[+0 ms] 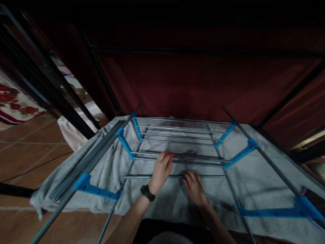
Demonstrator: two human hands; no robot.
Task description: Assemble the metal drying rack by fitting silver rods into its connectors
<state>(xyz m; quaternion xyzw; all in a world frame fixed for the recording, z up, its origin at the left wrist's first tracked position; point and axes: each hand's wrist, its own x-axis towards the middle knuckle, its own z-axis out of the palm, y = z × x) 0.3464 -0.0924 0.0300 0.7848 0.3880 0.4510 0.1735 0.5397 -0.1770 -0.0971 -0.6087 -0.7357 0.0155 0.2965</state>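
A rack frame of grey metal tubes and blue plastic brackets (124, 144) lies in front of me, with thin metal rods (177, 128) running crosswise between its sides. My left hand (162, 166), with a dark watch on the wrist, has its fingers curled at one of the middle crosswise rods (198, 157). My right hand (194, 185) bends its fingers over the nearest crosswise rod (213, 176). That rod's ends meet the two inner side tubes. The fingertips of both hands are partly hidden.
Beneath the frame spreads a grey blanket (172, 200). A bundle of loose metal rods (86, 162) lies along the left side. Dark red cloth (190, 88) and black bars (177, 51) stand behind. Brown floor tiles (30, 149) and a pale striped cloth (72, 132) are at left.
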